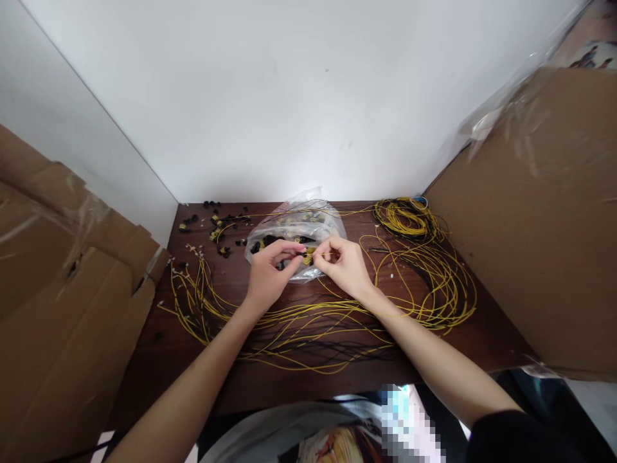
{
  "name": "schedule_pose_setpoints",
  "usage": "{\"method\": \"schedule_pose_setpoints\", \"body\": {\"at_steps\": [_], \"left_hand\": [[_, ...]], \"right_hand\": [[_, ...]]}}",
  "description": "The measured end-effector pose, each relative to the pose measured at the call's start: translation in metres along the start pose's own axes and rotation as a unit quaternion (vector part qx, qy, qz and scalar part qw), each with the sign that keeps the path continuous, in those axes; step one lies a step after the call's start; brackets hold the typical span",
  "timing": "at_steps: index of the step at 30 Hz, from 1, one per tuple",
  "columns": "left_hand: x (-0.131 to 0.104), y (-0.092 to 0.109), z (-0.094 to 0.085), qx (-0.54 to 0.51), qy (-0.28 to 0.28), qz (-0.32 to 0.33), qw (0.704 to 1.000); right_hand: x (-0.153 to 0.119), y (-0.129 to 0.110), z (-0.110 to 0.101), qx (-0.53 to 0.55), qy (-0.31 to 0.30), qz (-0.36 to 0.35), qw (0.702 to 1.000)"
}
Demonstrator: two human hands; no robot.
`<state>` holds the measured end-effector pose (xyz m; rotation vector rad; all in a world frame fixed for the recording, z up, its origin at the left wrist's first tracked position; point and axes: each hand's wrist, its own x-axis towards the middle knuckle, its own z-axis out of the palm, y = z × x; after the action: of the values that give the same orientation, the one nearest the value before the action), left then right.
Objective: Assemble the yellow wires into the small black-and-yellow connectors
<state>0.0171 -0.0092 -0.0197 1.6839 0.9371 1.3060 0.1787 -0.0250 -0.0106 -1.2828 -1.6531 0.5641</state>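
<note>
Over a clear plastic bag point(332, 222) of black and yellow parts, my two hands are close together. My left hand point(272, 271) pinches a small black part point(301, 254) between thumb and fingertips. Just to its right, my right hand point(343, 263) is closed on a thin yellow wire that runs toward the black part. Whether the wire's end is inside the part is too small to tell. Below my hands, a long bundle of yellow and black wires point(308, 310) stretches across the brown table, with small white ends at the left.
Loose black and yellow parts point(215, 228) lie at the back left. A coiled wire bundle point(407, 218) sits at the back right. Cardboard panels point(62, 289) stand at both sides, and a white wall point(299, 96) rises behind the table point(159, 373).
</note>
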Motion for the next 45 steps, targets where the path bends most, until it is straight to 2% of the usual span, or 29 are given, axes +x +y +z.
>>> {"method": "schedule_pose_setpoints", "body": {"at_steps": [6, 11, 15, 25, 45], "left_hand": [[-0.001, 0.0, 0.0, 0.03, -0.011, 0.024, 0.999], [-0.002, 0.0, -0.001, 0.06, -0.021, 0.041, 0.997], [-0.002, 0.001, 0.001, 0.049, -0.012, 0.019, 0.999], [0.002, -0.003, 0.002, -0.073, 0.038, -0.083, 0.993], [0.002, -0.003, 0.003, -0.064, 0.03, -0.079, 0.994]], "right_hand": [[0.0, -0.001, 0.0, -0.036, -0.004, -0.015, 0.999], [0.0, -0.002, -0.001, -0.025, -0.019, -0.029, 0.999], [-0.001, -0.001, 0.002, -0.013, -0.022, -0.029, 0.999], [-0.006, 0.009, 0.013, 0.014, -0.03, -0.003, 0.999], [-0.006, 0.008, 0.012, 0.005, -0.014, -0.012, 1.0]]}}
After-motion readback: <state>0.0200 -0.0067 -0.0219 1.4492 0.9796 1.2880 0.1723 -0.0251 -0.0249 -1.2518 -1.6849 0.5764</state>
